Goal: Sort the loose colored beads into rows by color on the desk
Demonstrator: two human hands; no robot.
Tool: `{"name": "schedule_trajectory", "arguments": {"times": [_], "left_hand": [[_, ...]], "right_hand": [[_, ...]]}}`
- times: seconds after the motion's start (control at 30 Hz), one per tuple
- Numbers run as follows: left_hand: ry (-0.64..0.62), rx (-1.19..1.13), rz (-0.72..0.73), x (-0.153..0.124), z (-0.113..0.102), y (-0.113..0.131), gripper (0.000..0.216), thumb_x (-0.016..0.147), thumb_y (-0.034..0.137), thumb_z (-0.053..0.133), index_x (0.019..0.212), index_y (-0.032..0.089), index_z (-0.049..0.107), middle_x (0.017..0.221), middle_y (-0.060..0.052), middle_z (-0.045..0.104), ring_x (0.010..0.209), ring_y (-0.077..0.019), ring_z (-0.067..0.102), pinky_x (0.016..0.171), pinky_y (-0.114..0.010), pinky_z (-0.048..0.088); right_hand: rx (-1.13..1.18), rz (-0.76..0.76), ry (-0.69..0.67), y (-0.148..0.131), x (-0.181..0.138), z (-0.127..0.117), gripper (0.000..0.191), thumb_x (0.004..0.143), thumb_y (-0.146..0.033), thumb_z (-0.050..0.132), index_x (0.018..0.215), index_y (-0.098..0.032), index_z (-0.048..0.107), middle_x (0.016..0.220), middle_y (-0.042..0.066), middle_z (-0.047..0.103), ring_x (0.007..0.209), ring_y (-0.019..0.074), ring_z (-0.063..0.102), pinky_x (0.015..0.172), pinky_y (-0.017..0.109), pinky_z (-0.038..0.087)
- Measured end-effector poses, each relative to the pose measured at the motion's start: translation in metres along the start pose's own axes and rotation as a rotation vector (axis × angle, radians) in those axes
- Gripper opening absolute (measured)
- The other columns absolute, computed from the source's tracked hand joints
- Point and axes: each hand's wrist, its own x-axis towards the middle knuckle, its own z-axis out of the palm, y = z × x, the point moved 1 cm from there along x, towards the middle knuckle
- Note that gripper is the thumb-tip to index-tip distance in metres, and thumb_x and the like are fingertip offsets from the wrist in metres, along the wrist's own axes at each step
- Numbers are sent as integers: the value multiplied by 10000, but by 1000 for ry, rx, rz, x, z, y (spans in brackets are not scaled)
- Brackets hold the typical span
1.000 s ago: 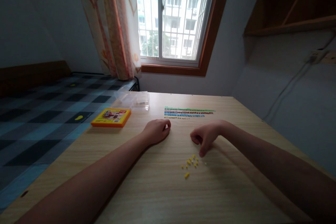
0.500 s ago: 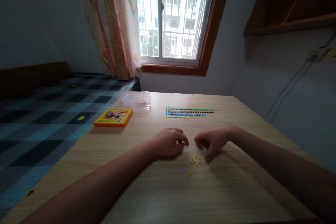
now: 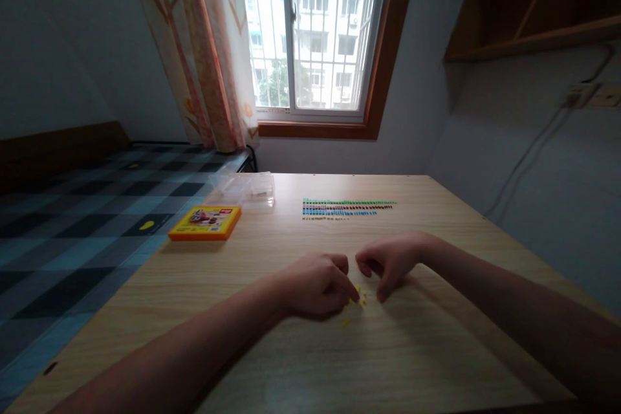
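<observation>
Several tiny yellow bricks [image 3: 363, 301] lie scattered on the table in front of me. My left hand [image 3: 317, 286] reaches over them from the left, its index finger stretched out with the tip down among the bricks. The other fingers of that hand are bent, and part of the pile is hidden beneath it. One yellow brick [image 3: 345, 323] lies apart, nearer to me. Just right of the pile rests my right hand [image 3: 395, 262], fingers bent, with thumb and index finger apart and nothing seen between them.
Rows of small green, black, blue and tan bricks [image 3: 339, 208] stand farther back on the wooden table [image 3: 272, 362]. To the left are an orange-yellow box [image 3: 204, 223] and clear plastic containers [image 3: 246, 189]. A bed [image 3: 92, 226] adjoins the table's left side.
My left hand has moved right and toward me, onto the yellow bricks, and its index finger has stretched out. My right hand has hardly moved. The view has shifted slightly.
</observation>
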Motion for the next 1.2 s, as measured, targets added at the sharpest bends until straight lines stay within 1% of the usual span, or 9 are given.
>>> {"name": "schedule_trajectory", "arguments": {"times": [0.13, 0.3, 0.43, 0.57, 0.7, 0.8, 0.93, 1.07, 1.2], "left_hand": [[11, 18, 21, -1, 2, -3, 297, 796, 211, 602, 1035, 314, 746, 865, -11, 588, 689, -110, 544, 673, -243, 434], [35, 72, 49, -1, 2, -5, 272, 808, 265, 621, 1047, 318, 740, 832, -5, 576, 656, -103, 529, 629, -235, 413], [66, 127, 28, -2, -1, -8, 251, 837, 310, 602, 1045, 316, 743, 813, -11, 578, 674, -112, 545, 641, -242, 413], [100, 190, -35, -4, -5, -15, 241, 872, 325, 559, 1013, 309, 754, 794, -16, 592, 673, -116, 553, 635, -244, 402], [160, 250, -128, -4, -8, -28, 268, 904, 303, 508, 1022, 322, 747, 821, -18, 604, 692, -119, 565, 643, -241, 397], [206, 262, -188, -4, -8, -36, 281, 906, 289, 494, 1040, 317, 740, 853, -20, 614, 715, -124, 578, 661, -240, 407], [229, 237, -232, -3, -6, -42, 279, 891, 269, 505, 1042, 307, 737, 887, -22, 629, 741, -132, 589, 690, -244, 421], [251, 190, -275, -2, -3, -46, 230, 866, 253, 534, 962, 281, 740, 917, -17, 641, 791, -139, 603, 725, -244, 433], [273, 133, -339, -1, 0, -50, 187, 845, 231, 551, 879, 258, 733, 906, -5, 653, 769, -125, 600, 699, -226, 432]], "right_hand": [[10, -8, 19, 1, 1, 1, 487, 572, -443, 831, 892, -192, 563, 724, -59, 517, 624, 101, 453, 533, 215, 325], [36, -29, 38, 11, 2, 4, 472, 600, -437, 823, 935, -188, 603, 727, -50, 520, 625, 102, 458, 524, 210, 325], [38, -91, 116, 18, -2, 8, 381, 663, -384, 787, 955, -182, 648, 712, -48, 487, 619, 95, 438, 527, 209, 318], [93, -188, 216, 22, -8, 15, 267, 705, -289, 748, 942, -180, 694, 725, -38, 471, 648, 97, 437, 569, 211, 349], [134, -264, 322, 24, -11, 21, 161, 762, -251, 684, 893, -170, 733, 784, -5, 515, 683, 105, 474, 615, 220, 392], [132, -267, 356, 24, -12, 25, 152, 775, -224, 660, 890, -176, 747, 799, 7, 549, 688, 110, 498, 615, 220, 404], [103, -265, 393, 21, -15, 28, 139, 761, -186, 655, 861, -182, 751, 803, 11, 585, 695, 111, 529, 614, 208, 413], [95, -282, 418, 16, -17, 32, 153, 746, -134, 621, 823, -176, 747, 787, 10, 611, 679, 105, 550, 617, 198, 420], [150, -251, 478, 19, -9, 32, 168, 731, -136, 606, 808, -170, 751, 759, 13, 635, 671, 115, 563, 618, 205, 424]]}}
